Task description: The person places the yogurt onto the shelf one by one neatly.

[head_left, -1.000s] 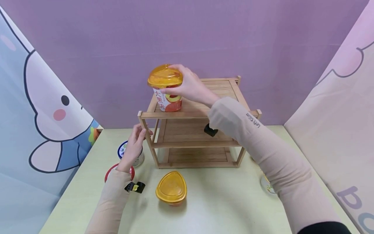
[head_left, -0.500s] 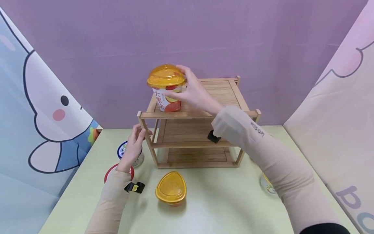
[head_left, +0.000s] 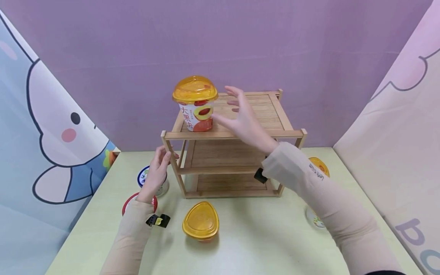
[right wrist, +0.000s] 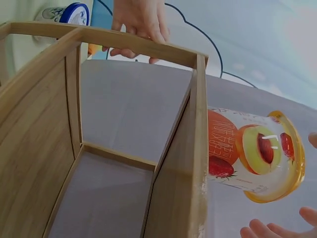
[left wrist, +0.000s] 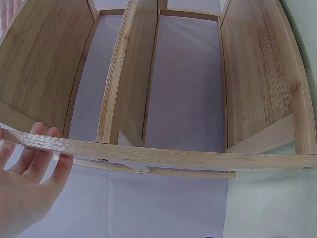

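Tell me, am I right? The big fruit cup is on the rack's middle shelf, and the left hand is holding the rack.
Not quite: the big fruit cup is on the top shelf, as the head view shows. The left hand is holding the rack.

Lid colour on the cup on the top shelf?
The lid is translucent amber-yellow, clearest in the head view.
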Demonstrator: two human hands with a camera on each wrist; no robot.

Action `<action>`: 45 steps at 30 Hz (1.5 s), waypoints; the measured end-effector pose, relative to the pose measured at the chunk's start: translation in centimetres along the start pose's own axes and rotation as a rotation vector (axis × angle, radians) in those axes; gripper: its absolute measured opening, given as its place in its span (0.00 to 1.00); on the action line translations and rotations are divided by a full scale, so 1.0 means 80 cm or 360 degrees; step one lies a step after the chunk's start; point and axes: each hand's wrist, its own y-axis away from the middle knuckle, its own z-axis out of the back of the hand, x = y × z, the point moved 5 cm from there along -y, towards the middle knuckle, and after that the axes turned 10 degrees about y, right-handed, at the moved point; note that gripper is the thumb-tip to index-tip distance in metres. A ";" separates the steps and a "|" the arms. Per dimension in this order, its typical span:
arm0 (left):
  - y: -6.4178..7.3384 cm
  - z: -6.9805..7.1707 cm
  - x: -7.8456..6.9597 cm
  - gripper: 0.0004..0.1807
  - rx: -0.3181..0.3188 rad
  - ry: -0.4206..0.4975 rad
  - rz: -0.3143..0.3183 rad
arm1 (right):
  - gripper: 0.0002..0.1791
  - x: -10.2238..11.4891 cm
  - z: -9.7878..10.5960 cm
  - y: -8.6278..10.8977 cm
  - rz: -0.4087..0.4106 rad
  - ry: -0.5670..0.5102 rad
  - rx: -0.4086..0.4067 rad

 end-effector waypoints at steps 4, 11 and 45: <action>0.005 -0.004 -0.014 0.17 -0.0013 0.0000 -0.0021 | 0.38 -0.005 0.002 0.016 0.0061 0.0000 -0.0061; 0.008 -0.010 -0.032 0.16 0.0000 0.0021 -0.0059 | 0.30 -0.010 0.002 0.051 0.0223 -0.0007 -0.0148; 0.008 -0.011 -0.029 0.17 0.0007 0.0025 -0.0031 | 0.18 -0.069 -0.098 0.181 0.0357 -0.0029 0.0097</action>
